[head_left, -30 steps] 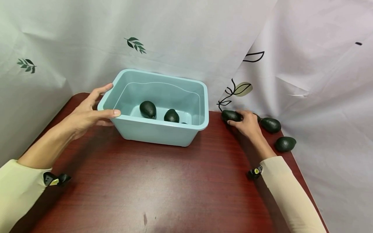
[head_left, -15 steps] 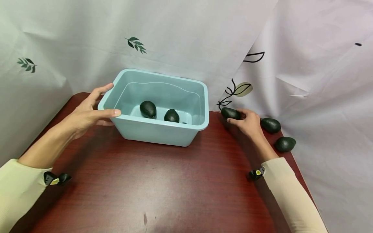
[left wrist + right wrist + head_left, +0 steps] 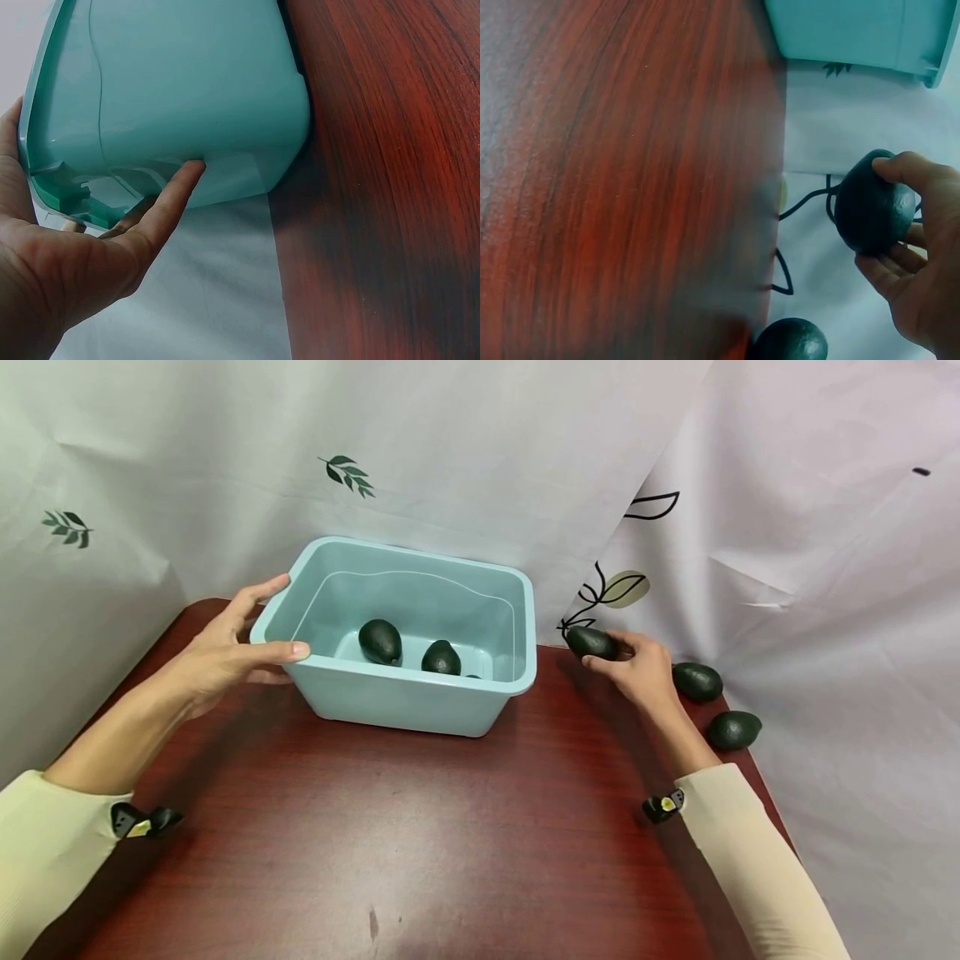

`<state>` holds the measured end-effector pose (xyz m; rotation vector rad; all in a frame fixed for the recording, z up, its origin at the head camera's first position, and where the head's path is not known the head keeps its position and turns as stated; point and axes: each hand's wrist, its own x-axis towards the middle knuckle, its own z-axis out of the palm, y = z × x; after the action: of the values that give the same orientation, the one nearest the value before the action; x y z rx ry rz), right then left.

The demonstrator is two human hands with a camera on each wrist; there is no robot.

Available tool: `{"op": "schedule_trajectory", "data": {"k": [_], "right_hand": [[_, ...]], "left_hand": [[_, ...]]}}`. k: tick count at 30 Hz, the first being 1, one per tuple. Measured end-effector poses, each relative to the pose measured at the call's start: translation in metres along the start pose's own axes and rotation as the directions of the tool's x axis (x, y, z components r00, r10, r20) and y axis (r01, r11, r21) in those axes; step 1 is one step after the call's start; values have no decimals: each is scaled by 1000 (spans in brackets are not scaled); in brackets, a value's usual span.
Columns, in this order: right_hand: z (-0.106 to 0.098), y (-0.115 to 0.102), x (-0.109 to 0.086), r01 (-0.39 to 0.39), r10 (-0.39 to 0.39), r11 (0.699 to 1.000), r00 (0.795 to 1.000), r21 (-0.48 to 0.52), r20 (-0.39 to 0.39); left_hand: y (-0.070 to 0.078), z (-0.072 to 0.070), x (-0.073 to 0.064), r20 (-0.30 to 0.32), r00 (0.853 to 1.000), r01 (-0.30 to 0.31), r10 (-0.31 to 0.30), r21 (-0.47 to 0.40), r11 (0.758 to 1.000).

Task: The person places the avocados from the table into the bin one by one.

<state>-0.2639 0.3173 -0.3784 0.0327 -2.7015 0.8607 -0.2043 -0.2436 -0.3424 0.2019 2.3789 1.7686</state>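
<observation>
A light blue plastic tub (image 3: 397,702) stands at the back of the table. My left hand (image 3: 213,664) grips its left end, with the thumb along the front of the rim. In the left wrist view, fingers (image 3: 169,206) of that hand press the tub's outer wall. To the right of the tub, my right hand (image 3: 647,672) holds a dark green avocado (image 3: 590,643) between thumb and fingers. The right wrist view shows this avocado (image 3: 866,210) with the thumb across its upper side. Inside the tub lie an avocado (image 3: 380,642) and another avocado (image 3: 441,658), with a sliver of a dark thing near the front wall.
Two more avocados, a rear avocado (image 3: 697,682) and a nearer avocado (image 3: 734,730), lie along the right edge of the dark red wooden table (image 3: 450,827). White cloth (image 3: 465,452) with leaf prints hangs close behind and beside the table.
My right hand has raised the avocado slightly, up and away from the tabletop. The left hand and the tub have stayed in place.
</observation>
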Motion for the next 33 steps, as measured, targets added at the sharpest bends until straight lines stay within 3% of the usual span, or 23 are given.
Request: {"op": "schedule_trajectory", "data": {"k": [13,33], "right_hand": [[-5,-15,3,11,-12,999,1000,51,19],[-8,-47,1,72,-70,982,997,172,-17]], "left_hand": [[-2,0,0,-3,1000,2,-2,-1,1000],[0,1,-1,-4,1000,-12,12,-8,1000]]}}
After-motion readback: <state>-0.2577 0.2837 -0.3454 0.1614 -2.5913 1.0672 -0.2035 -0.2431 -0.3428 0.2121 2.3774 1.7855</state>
